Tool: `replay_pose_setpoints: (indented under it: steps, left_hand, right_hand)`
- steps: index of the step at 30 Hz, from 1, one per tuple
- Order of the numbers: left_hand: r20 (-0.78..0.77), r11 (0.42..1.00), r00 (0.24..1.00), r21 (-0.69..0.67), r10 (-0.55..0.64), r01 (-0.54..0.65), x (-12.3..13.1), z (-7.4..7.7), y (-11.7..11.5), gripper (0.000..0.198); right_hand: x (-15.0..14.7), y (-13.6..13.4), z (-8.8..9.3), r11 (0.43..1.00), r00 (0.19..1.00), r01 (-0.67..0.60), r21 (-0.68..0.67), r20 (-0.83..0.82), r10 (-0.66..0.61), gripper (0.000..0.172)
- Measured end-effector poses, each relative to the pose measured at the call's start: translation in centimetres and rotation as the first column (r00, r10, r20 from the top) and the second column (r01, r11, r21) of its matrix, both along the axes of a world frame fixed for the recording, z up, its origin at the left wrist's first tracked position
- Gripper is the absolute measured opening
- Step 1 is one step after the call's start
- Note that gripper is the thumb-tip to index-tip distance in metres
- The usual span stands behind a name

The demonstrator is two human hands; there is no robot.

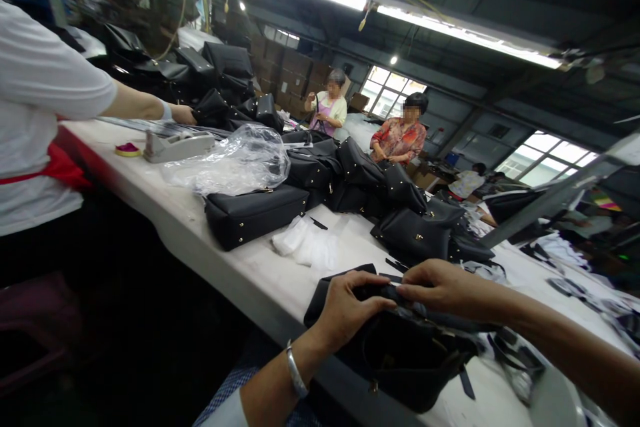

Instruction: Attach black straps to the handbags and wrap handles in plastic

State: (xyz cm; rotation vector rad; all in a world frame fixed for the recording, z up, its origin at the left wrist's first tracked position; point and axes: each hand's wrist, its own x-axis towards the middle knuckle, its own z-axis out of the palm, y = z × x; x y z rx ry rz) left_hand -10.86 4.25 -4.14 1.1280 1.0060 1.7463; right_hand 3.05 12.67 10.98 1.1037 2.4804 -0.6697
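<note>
A black handbag (415,380) lies at the table's front edge with its mouth gaping toward me. My left hand (345,307), a silver bangle at its wrist, pinches the bag's far upper edge between thumb and fingers. Close beside it, my right hand (430,287) is closed on the same edge, thumb and forefinger together. A small clear, plastic-like piece shows under the fingertips; what exactly they pinch is hard to make out. Just beyond the bag lies crumpled white wrapping (307,243).
Another black handbag (255,213) sits further left, near clear plastic film (245,160) and a tape dispenser (177,145). Many black bags (355,170) are heaped along the table (200,240). A co-worker's arm (145,103) reaches in from the left; two people stand across the table.
</note>
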Motion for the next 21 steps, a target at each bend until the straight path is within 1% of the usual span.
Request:
replay_pose_setpoints:
  steps: [3, 5, 8, 10, 12, 14, 16, 19, 21]
  left_hand:
    - [-0.003, 1.000, 1.000, 0.003, -0.029, 0.029, -0.2, 0.0, 0.0, 0.030]
    - [-0.014, 0.999, 0.999, 0.006, -0.045, 0.045, -0.2, 0.0, 0.0, 0.030]
    - [-0.072, 0.999, 0.997, 0.035, -0.027, 0.030, -0.2, 0.2, -0.1, 0.028]
    - [-0.091, 0.999, 0.996, 0.042, -0.014, 0.018, -0.1, 0.3, -0.2, 0.028]
    - [-0.065, 0.999, 0.998, 0.018, -0.025, 0.026, 0.0, 0.2, -0.2, 0.030]
    - [-0.034, 0.999, 0.999, -0.005, -0.040, 0.040, 0.1, 0.1, -0.3, 0.031]
    - [-0.036, 0.999, 0.999, -0.006, -0.037, 0.037, 0.2, 0.0, -0.4, 0.030]
    - [-0.063, 1.000, 0.998, 0.005, -0.025, 0.025, 0.4, -0.3, -0.5, 0.029]
    - [-0.031, 1.000, 0.999, -0.001, -0.031, 0.031, 0.5, -0.4, -0.4, 0.029]
  right_hand:
    - [0.4, -0.4, -0.5, 1.000, 0.999, 0.014, 0.014, -0.043, -0.013, 0.045]
    - [0.6, -0.8, -0.7, 0.999, 0.996, 0.044, -0.018, -0.081, -0.046, 0.046]
    - [0.3, -1.2, -0.9, 0.997, 0.992, 0.074, -0.031, -0.102, -0.077, 0.047]
    - [0.1, -1.4, -0.9, 0.999, 0.995, 0.049, 0.008, -0.088, -0.048, 0.045]
    - [0.0, -1.5, -0.7, 0.999, 0.997, 0.019, 0.036, -0.070, -0.016, 0.042]
    - [0.0, -1.4, -0.6, 1.000, 0.998, 0.013, 0.025, -0.058, -0.011, 0.042]
    - [-0.1, -1.3, -0.7, 1.000, 0.999, 0.012, 0.006, -0.052, -0.012, 0.043]
    - [-0.3, -1.3, -1.3, 1.000, 0.999, 0.001, -0.009, -0.050, -0.001, 0.045]
    - [-0.4, -1.3, -1.8, 1.000, 0.998, 0.003, 0.009, -0.064, -0.002, 0.047]
